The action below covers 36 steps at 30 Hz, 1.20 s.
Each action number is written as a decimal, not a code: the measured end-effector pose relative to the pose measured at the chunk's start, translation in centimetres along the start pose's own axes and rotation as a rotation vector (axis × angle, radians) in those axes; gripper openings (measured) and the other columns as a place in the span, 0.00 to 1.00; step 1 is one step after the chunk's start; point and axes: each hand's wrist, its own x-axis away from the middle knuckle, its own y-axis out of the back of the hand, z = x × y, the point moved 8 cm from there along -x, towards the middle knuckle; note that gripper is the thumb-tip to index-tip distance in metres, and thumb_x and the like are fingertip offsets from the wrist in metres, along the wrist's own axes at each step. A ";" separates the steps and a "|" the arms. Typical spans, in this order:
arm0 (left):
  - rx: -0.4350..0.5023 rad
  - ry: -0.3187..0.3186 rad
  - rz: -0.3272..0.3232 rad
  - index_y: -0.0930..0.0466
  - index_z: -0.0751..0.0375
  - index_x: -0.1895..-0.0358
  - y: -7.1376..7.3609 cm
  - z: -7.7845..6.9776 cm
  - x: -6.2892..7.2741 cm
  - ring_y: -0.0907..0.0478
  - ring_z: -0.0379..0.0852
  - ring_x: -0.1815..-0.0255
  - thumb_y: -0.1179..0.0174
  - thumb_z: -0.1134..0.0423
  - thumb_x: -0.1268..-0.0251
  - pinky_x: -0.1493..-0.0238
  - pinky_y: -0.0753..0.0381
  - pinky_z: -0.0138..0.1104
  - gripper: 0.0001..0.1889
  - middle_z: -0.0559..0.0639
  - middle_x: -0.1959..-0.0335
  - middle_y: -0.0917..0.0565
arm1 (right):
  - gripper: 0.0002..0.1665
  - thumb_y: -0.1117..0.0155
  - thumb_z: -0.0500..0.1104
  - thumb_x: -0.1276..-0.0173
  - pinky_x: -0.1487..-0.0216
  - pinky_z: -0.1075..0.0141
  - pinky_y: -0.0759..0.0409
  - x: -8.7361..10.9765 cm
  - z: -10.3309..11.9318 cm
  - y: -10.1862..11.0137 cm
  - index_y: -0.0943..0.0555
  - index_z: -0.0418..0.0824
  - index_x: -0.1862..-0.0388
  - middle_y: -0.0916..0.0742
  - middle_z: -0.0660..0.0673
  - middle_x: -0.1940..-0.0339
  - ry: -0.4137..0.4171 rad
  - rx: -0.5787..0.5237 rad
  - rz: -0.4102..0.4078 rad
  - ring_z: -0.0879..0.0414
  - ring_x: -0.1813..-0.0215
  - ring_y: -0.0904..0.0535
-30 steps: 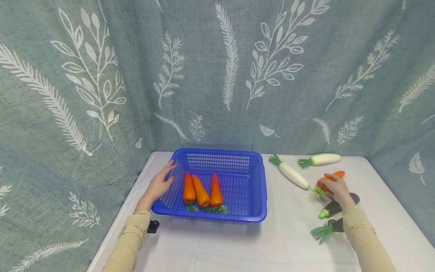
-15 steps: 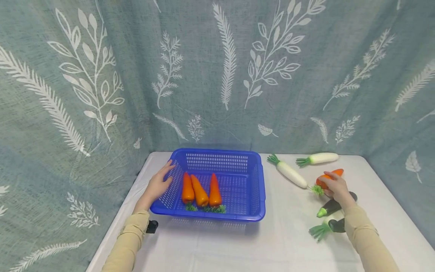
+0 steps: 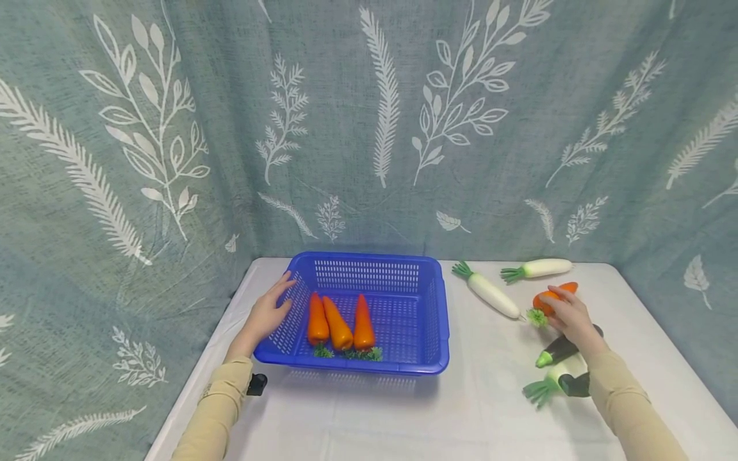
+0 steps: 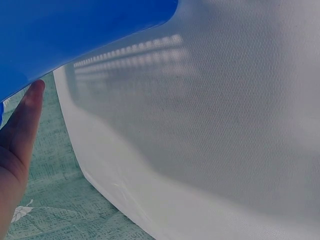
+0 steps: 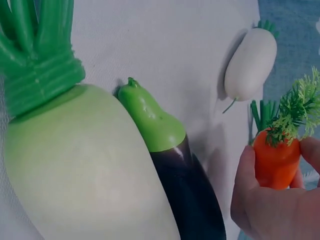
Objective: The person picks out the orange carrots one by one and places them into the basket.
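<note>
My left hand rests at the left rim of a blue perforated basket, fingers fairly straight. In the left wrist view a fingertip meets the basket's lower edge. Three orange carrots lie inside the basket. On the right, my right hand holds another carrot between thumb and fingers, its leafy top toward the basket. That carrot appears a little above the table. Below the hand lie an eggplant and a white radish, partly hidden by the arm in the head view.
Two more white radishes lie farther back: one slanted near the basket's right side, the other along the far edge. A white-covered table carries everything. A patterned green curtain hangs behind and on both sides.
The right hand has lifted the carrot slightly and shifted it a little back and left. More of the nearest radish shows now. The left hand has stayed at the basket.
</note>
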 end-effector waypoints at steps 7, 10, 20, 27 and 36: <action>0.010 0.003 0.006 0.36 0.70 0.33 -0.2 -0.2 0.0 0.46 0.67 0.27 0.53 0.71 0.32 0.28 0.46 0.57 0.24 0.64 0.25 0.45 | 0.38 0.47 0.49 0.30 0.65 0.78 0.24 0.5 0.6 -0.3 0.46 0.50 0.24 0.48 0.37 0.23 0.030 -0.057 0.058 0.70 0.62 0.31; 0.005 0.002 0.005 0.36 0.70 0.33 -0.2 -0.3 0.1 0.46 0.66 0.27 0.53 0.71 0.32 0.28 0.46 0.57 0.24 0.64 0.26 0.45 | 0.35 0.46 0.48 0.30 0.63 0.78 0.24 0.9 1.0 -0.6 0.41 0.53 0.26 0.47 0.38 0.24 0.056 -0.079 0.091 0.72 0.64 0.31; -0.002 -0.013 -0.002 0.36 0.70 0.34 0.0 -0.3 0.0 0.45 0.67 0.28 0.53 0.71 0.32 0.29 0.44 0.57 0.24 0.64 0.26 0.45 | 0.14 0.42 0.48 0.31 0.60 0.79 0.25 2.7 2.9 -2.3 0.29 0.68 0.53 0.29 0.65 0.57 0.150 -0.152 0.214 0.73 0.61 0.28; -0.008 -0.002 0.012 0.36 0.69 0.33 0.0 0.0 0.0 0.45 0.67 0.27 0.53 0.71 0.32 0.29 0.45 0.57 0.24 0.63 0.25 0.46 | 0.16 0.46 0.42 0.29 0.61 0.78 0.25 3.7 4.1 -3.1 0.26 0.69 0.58 0.24 0.65 0.63 0.240 -0.202 0.272 0.72 0.62 0.26; 0.000 0.003 0.013 0.37 0.69 0.33 -0.1 0.3 -0.1 0.45 0.67 0.27 0.54 0.71 0.32 0.29 0.45 0.57 0.24 0.63 0.25 0.46 | 0.14 0.47 0.44 0.28 0.58 0.79 0.24 4.1 4.4 -3.4 0.26 0.68 0.55 0.22 0.65 0.63 0.250 -0.189 0.285 0.73 0.59 0.25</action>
